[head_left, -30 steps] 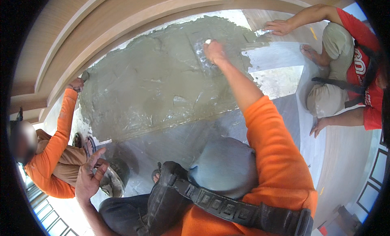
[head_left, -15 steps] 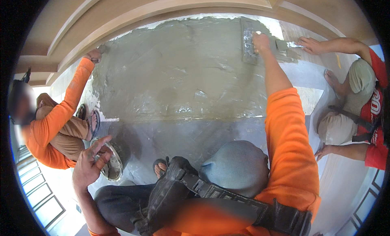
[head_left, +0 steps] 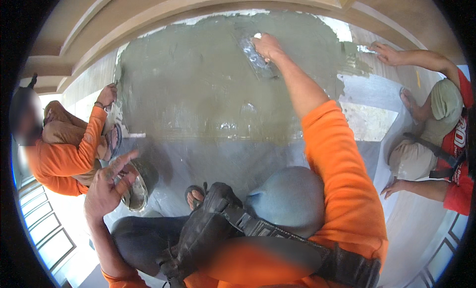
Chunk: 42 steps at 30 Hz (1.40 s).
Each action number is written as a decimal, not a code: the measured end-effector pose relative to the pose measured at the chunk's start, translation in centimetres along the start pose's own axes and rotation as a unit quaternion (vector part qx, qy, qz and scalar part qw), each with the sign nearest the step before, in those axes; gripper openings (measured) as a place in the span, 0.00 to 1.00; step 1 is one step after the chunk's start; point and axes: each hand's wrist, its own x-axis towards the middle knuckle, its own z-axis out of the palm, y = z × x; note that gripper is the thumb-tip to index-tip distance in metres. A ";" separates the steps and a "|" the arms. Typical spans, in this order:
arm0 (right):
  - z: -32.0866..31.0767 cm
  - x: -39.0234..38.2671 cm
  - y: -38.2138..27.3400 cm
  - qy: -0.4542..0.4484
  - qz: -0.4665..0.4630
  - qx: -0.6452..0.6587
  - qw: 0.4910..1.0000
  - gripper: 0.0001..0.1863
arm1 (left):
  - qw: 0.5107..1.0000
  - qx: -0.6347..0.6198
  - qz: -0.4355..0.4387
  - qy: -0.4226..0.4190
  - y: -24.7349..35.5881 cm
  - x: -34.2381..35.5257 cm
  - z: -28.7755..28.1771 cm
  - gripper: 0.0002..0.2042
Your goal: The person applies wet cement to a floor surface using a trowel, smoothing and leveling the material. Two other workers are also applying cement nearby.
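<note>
Right hand (head_left: 268,46) gripped trowel (head_left: 253,56), 12 o'clock, on grey mix (head_left: 188,85); left hand (head_left: 105,194) empty, unclenched, 8 o'clock. Uneven pressure risked gouges.

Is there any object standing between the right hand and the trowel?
Nothing visible stands between them: the right hand grips the trowel, whose blade is over the wet-looking grey layer.

Brown wood panelling (head_left: 148,20) stands beyond the grey floor (head_left: 225,161).
</note>
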 end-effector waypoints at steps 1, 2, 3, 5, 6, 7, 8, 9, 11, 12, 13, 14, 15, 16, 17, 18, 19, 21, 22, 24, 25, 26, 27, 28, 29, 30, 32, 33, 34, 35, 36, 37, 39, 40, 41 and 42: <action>0.9 -0.1 0.3 0.010 -0.027 -0.015 0.999 0.25 | 1.000 -0.003 -0.002 0.001 -0.1 0.1 0.2 0.23; 1.7 -0.5 1.0 0.019 -0.054 -0.030 0.998 0.26 | 1.000 -0.007 -0.003 0.002 -0.3 0.1 0.4 0.23; 2.7 -2.3 0.9 0.004 -0.102 -0.081 0.991 0.26 | 1.000 -0.021 -0.011 0.004 -0.6 -0.3 0.6 0.23; 1.8 -8.6 -0.3 -0.014 -0.202 -0.181 0.962 0.24 | 0.999 -0.048 -0.014 0.016 -1.2 -1.2 0.7 0.24; 1.2 -11.8 -0.8 -0.055 -0.195 -0.217 0.955 0.23 | 0.999 -0.043 -0.002 0.016 -1.7 -1.4 0.6 0.24; 0.7 -15.1 -1.0 -0.094 -0.182 -0.253 0.945 0.21 | 0.999 -0.043 0.004 0.015 -2.1 -1.4 0.6 0.24; 0.9 -17.4 0.2 -0.135 -0.194 -0.248 0.940 0.21 | 0.999 -0.040 0.011 0.016 -2.2 -1.2 0.6 0.24; 1.1 -19.1 1.5 -0.174 -0.206 -0.242 0.932 0.20 | 0.999 -0.036 0.019 0.020 -2.2 -0.9 0.5 0.24; 1.4 -21.9 2.1 -0.224 -0.196 -0.264 0.918 0.19 | 0.998 -0.054 0.002 0.011 -1.3 -0.7 0.6 0.24; 1.7 -21.6 3.1 -0.215 -0.209 -0.265 0.917 0.19 | 0.998 -0.062 -0.004 0.007 -1.0 -0.6 0.5 0.25; 2.1 -21.2 3.9 -0.206 -0.225 -0.264 0.915 0.19 | 0.998 -0.058 0.008 0.006 -1.2 -0.5 0.5 0.25; 2.4 -20.6 4.8 -0.197 -0.242 -0.263 0.913 0.19 | 0.998 -0.054 0.020 0.004 -1.6 -0.4 0.6 0.25; 2.3 -19.8 4.6 -0.195 -0.229 -0.269 0.915 0.19 | 0.998 -0.048 0.027 0.003 -1.7 -0.4 0.6 0.25; 2.2 -18.6 4.4 -0.192 -0.217 -0.274 0.917 0.20 | 0.999 -0.045 0.023 0.001 -1.6 -0.3 0.5 0.25; 2.2 -17.4 4.0 -0.191 -0.205 -0.280 0.918 0.20 | 0.999 -0.037 0.021 0.001 -1.5 -0.2 0.5 0.25; 2.4 -16.2 3.8 -0.178 -0.194 -0.280 0.923 0.21 | 0.999 -0.029 0.020 -0.002 -1.5 -0.1 0.4 0.25; 2.2 -14.7 3.4 -0.159 -0.185 -0.283 0.928 0.21 | 1.000 -0.021 0.022 0.001 -1.4 0.0 0.3 0.25; 1.9 -11.0 2.6 -0.117 -0.153 -0.274 0.942 0.22 | 0.999 -0.014 0.030 0.001 -1.2 -0.1 0.2 0.25; 1.5 -9.2 2.4 -0.096 -0.128 -0.263 0.951 0.23 | 0.999 -0.012 0.033 -0.003 -1.2 -0.2 0.3 0.25; 1.5 -7.0 1.8 -0.043 -0.096 -0.229 0.968 0.23 | 0.999 -0.032 0.007 0.005 -0.9 -0.8 0.3 0.25; 1.7 -6.3 1.4 -0.012 -0.088 -0.206 0.975 0.23 | 0.999 -0.040 -0.008 0.010 -0.8 -1.2 0.1 0.25; 1.9 -5.7 0.9 0.019 -0.079 -0.181 0.980 0.22 | 0.999 -0.042 -0.012 0.016 -0.8 -1.6 -0.1 0.25; 2.8 -5.3 -0.2 0.006 -0.085 -0.174 0.981 0.21 | 0.999 -0.047 -0.018 0.018 -0.8 -1.9 -0.2 0.25; 3.9 -5.1 -1.5 -0.001 -0.085 -0.171 0.982 0.21 | 0.998 -0.052 -0.016 0.018 -0.8 -1.9 -0.2 0.25; 4.8 -5.0 -2.8 -0.008 -0.085 -0.166 0.982 0.20 | 0.999 -0.041 -0.008 0.020 -0.8 -1.8 -0.1 0.25; 6.0 -4.7 -3.6 -0.021 -0.109 -0.172 0.979 0.20 | 0.999 -0.029 0.001 0.022 -0.9 -1.7 0.1 0.25; 7.3 -3.4 -4.2 -0.039 -0.158 -0.182 0.970 0.19 | 1.000 -0.006 0.009 0.022 -0.4 -1.5 -0.2 0.26; 7.2 -2.7 -4.1 -0.035 -0.148 -0.180 0.972 0.20 | 1.000 0.002 0.003 0.016 0.2 -1.6 -0.3 0.27; 7.0 -1.9 -3.9 -0.031 -0.137 -0.177 0.974 0.20 | 1.000 0.009 -0.003 0.010 0.6 -1.5 -0.4 0.27; 6.7 -1.3 -3.7 -0.027 -0.127 -0.175 0.976 0.20 | 1.000 -0.012 -0.008 0.008 0.5 -1.4 -0.3 0.27; 6.7 -0.9 -3.6 -0.018 -0.108 -0.162 0.981 0.21 | 0.999 -0.035 -0.020 0.008 0.1 -1.5 -0.2 0.27; 5.9 -0.5 -3.2 -0.007 -0.086 -0.150 0.985 0.21 | 0.998 -0.057 -0.029 0.007 -0.2 -1.5 -0.1 0.27; 4.5 0.1 -2.1 0.015 -0.052 -0.142 0.988 0.21 | 1.000 -0.024 -0.006 0.019 -0.6 -1.6 0.3 0.26; 3.8 0.4 -1.5 0.026 -0.039 -0.145 0.988 0.21 | 1.000 -0.008 0.006 0.025 -0.6 -1.5 0.3 0.25; 3.1 0.7 -1.0 0.037 -0.026 -0.148 0.988 0.21 | 1.000 0.001 0.009 0.024 -0.4 -1.4 0.1 0.25; 2.6 1.0 -0.2 0.039 -0.021 -0.153 0.987 0.21 | 1.000 0.008 0.011 0.021 -0.1 -1.3 -0.1 0.25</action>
